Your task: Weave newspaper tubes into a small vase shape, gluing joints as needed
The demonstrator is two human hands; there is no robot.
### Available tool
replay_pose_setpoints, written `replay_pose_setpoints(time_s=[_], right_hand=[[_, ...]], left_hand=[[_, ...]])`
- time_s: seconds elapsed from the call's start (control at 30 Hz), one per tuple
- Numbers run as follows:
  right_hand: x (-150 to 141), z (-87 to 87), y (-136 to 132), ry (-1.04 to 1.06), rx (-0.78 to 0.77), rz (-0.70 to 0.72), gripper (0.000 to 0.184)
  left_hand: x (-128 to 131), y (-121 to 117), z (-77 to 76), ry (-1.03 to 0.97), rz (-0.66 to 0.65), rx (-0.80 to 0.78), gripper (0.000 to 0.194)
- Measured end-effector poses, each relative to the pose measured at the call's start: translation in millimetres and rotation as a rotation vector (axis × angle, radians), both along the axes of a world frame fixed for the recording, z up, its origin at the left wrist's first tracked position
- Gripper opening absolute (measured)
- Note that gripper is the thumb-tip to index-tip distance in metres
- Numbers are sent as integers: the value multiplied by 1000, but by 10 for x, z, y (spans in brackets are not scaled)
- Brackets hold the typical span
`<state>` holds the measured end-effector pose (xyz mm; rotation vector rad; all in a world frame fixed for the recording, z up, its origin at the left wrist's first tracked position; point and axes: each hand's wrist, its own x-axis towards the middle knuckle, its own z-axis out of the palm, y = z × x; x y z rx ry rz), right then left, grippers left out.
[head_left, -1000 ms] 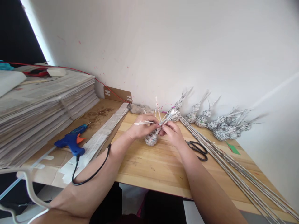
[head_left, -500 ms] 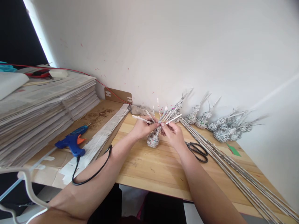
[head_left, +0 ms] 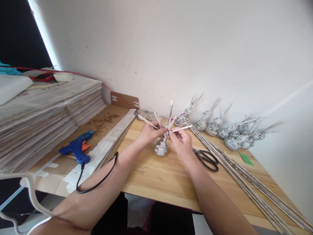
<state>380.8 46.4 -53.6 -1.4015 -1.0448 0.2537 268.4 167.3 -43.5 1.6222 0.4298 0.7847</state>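
A small woven newspaper figure (head_left: pixel 160 148) stands on the wooden table, round at the base, with several rolled paper strips fanning out of its narrow top. My left hand (head_left: pixel 150 132) pinches the figure's neck from the left side, thumb toward the middle. From the right, my right hand (head_left: pixel 181 139) has a paper strip (head_left: pixel 182 128) between thumb and fingers, close against the neck; the strip points right. One thicker paper roll (head_left: pixel 170 111) sticks straight up between the hands. The fingers partly hide the neck.
Black-handled scissors (head_left: pixel 207 159) lie right of my right hand, beside long paper rods (head_left: pixel 234 166). Similar woven figures (head_left: pixel 212 125) line the wall. At left are a blue glue gun (head_left: pixel 77 150) with its black cord, newspaper strips (head_left: pixel 107 142) and a tall newspaper stack (head_left: pixel 83 101).
The paper strips at the top have shifted; the thick roll now stands more upright. My right hand's strip points right at a flatter angle. Both hands stay at the neck.
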Motion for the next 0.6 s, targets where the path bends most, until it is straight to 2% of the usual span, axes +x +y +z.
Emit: replay_pose_setpoints(time_s=[0.13,0.4,0.6], right_hand=[[1,37,-12,-62,44,34,14],[6,67,-29,-84,55,16,16],[14,87,-13,23,63,111,19]], left_hand=[[-9,-3,16,10,5,17,29],[-6,-4,47,21,-5,-36,26],[-13,-23,57,86,14,-33,25]])
